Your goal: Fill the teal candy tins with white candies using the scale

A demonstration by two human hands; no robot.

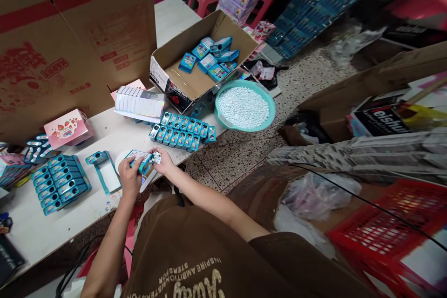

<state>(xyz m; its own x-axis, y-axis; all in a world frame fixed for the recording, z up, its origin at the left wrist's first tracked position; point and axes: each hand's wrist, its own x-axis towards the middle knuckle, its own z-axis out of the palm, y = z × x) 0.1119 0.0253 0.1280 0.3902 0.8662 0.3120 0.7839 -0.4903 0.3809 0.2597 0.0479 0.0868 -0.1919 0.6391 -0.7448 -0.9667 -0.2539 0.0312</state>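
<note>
My left hand [130, 176] is closed around a small blue printed box [138, 158], which lies tilted over the near edge of the table. Cupped beside the box's right end, my right hand [165, 164] holds a little heap of small white pellets [157, 157]. Just left of my left hand sits an open blue carton tray [105, 176] with a white inside. Rows of small blue boxes [178, 131] with round dark holes stand beyond my right hand. A turquoise basin [223, 123] full of the same white pellets is farther right.
A block of blue boxes [63, 182] stands left on the white table [38, 242], near a pink strawberry-print box [68, 128]. An open cardboard box [188, 84] with several blue boxes is at the back. A large carton [115, 23] rises behind. A red crate [377, 223] stands right.
</note>
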